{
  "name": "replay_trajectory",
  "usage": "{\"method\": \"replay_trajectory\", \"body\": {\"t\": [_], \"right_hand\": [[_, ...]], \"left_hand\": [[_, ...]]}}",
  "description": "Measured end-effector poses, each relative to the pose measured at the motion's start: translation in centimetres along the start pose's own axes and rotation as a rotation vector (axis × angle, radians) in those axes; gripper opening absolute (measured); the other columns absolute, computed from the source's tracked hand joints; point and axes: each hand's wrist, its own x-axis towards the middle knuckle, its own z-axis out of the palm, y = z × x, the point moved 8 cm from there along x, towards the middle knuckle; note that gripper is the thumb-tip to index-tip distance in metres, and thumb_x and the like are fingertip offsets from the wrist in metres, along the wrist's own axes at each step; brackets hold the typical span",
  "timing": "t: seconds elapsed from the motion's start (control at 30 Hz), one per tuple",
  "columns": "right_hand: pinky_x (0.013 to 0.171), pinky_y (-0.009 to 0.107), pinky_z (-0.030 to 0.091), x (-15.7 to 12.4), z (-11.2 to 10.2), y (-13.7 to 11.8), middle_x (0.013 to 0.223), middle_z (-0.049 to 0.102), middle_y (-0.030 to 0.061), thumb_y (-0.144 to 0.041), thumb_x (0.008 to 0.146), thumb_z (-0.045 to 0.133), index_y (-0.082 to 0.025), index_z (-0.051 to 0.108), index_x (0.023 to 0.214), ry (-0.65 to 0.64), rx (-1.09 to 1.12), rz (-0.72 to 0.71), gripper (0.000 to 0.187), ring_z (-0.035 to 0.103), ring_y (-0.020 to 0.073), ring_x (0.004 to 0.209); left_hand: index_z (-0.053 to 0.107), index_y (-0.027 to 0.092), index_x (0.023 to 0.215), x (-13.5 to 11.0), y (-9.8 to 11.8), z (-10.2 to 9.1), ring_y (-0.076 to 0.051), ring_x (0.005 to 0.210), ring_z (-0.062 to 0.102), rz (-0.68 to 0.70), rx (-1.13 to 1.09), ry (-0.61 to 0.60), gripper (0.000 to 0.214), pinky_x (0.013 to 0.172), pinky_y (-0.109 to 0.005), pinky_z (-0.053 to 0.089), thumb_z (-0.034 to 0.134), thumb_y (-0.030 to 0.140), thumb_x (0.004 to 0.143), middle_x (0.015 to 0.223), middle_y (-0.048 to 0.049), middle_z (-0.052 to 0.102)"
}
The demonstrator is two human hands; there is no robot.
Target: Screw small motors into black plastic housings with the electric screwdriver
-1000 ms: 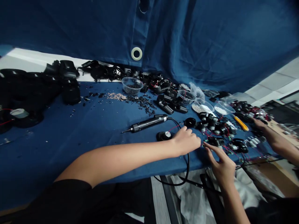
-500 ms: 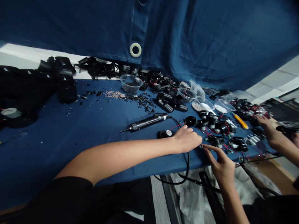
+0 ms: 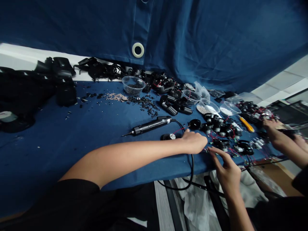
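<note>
My left hand (image 3: pixel 194 142) reaches across the front of the table, its fingers closed; what they hold is hidden behind the knuckles. Close to it, my right hand (image 3: pixel 227 168) has thumb and forefinger pressed together at a tiny part too small to name. A black housing with a silver round motor (image 3: pixel 172 136) lies just behind my left wrist, and a red wire runs from it toward a round black cup (image 3: pixel 194 124). The black electric screwdriver (image 3: pixel 151 125) rests on the cloth to the left, its bit pointing left and its cable looping under my left hand.
Loose black parts and small pins (image 3: pixel 116 97) are scattered behind the screwdriver, near a clear bowl (image 3: pixel 133 86). More tubs, wired motor assemblies (image 3: pixel 220 126) and a yellow-handled tool (image 3: pixel 246 124) lie to the right. Another person's hand (image 3: pixel 274 131) works at the far right. Black housings (image 3: pixel 64 83) are piled left.
Both my hands stay near the same spot, with the left hand turned slightly and its knuckles lower. The whole view has shifted a little. The other person's hands at the right have moved slightly.
</note>
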Motion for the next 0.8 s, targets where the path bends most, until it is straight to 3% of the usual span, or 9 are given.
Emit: {"method": "replay_trajectory", "body": {"t": [0.07,0.13,0.23,0.3,0.4,0.53,0.8], "right_hand": [[0.092,0.039,0.047,-0.7,-0.8,0.7,0.114,0.062,0.0093,-0.043,0.081,0.06,-0.019,0.06,0.112,0.135,0.021,0.147,0.039,0.06,0.0222,0.102],[0.076,0.033,0.053,-1.9,-1.1,2.3,0.109,0.063,0.0104,-0.046,0.075,0.066,-0.018,0.055,0.118,0.222,0.145,0.406,0.052,0.063,0.0193,0.087],[0.058,0.024,0.055,-3.0,1.2,3.3,0.095,0.068,0.0086,-0.046,0.068,0.072,-0.018,0.058,0.109,0.089,0.516,0.698,0.052,0.064,0.0142,0.066],[0.062,0.025,0.059,-2.8,2.7,2.9,0.093,0.069,0.0107,-0.042,0.066,0.074,-0.016,0.061,0.099,-0.019,0.739,0.793,0.045,0.068,0.0175,0.071],[0.08,0.027,0.059,-2.1,3.8,2.5,0.094,0.069,0.0142,-0.034,0.068,0.073,-0.013,0.064,0.085,-0.04,0.902,0.871,0.028,0.069,0.0226,0.089],[0.087,0.021,0.055,-1.7,4.1,3.4,0.098,0.069,0.0104,-0.021,0.073,0.068,-0.014,0.067,0.079,0.014,0.986,0.916,0.01,0.067,0.0179,0.095],[0.082,0.016,0.056,-1.9,4.0,4.5,0.089,0.069,0.008,-0.021,0.071,0.072,-0.012,0.069,0.083,-0.013,1.006,0.899,0.015,0.068,0.014,0.083]], "left_hand": [[0.067,0.014,0.085,0.0,-0.2,0.0,-0.025,0.09,0.066,-0.033,-0.03,-0.005,0.016,0.087,-0.047,0.044,0.052,0.019,0.082,0.091,-0.011,0.071],[0.066,0.014,0.084,-0.1,-0.4,-0.2,-0.026,0.091,0.066,-0.057,-0.059,-0.009,0.019,0.086,-0.045,0.045,0.049,0.022,0.083,0.093,-0.0116,0.07],[0.066,0.014,0.085,-0.2,-0.6,-0.4,-0.026,0.093,0.065,-0.076,-0.095,-0.013,0.022,0.085,-0.042,0.046,0.047,0.025,0.085,0.096,-0.0122,0.07],[0.066,0.015,0.088,-0.2,-0.5,-0.5,-0.026,0.096,0.065,-0.078,-0.116,-0.011,0.022,0.085,-0.042,0.046,0.046,0.023,0.085,0.098,-0.0117,0.069],[0.066,0.016,0.089,-0.2,-0.3,-0.5,-0.025,0.096,0.065,-0.07,-0.141,-0.007,0.023,0.087,-0.042,0.045,0.045,0.021,0.084,0.098,-0.0108,0.07],[0.066,0.016,0.086,-0.1,-0.1,-0.2,-0.026,0.095,0.065,-0.054,-0.162,-0.01,0.021,0.087,-0.043,0.045,0.046,0.023,0.084,0.098,-0.0101,0.07],[0.066,0.018,0.085,-0.1,-0.1,-0.1,-0.024,0.095,0.065,-0.058,-0.188,-0.028,0.018,0.089,-0.042,0.044,0.049,0.022,0.082,0.096,-0.009,0.07]]}}
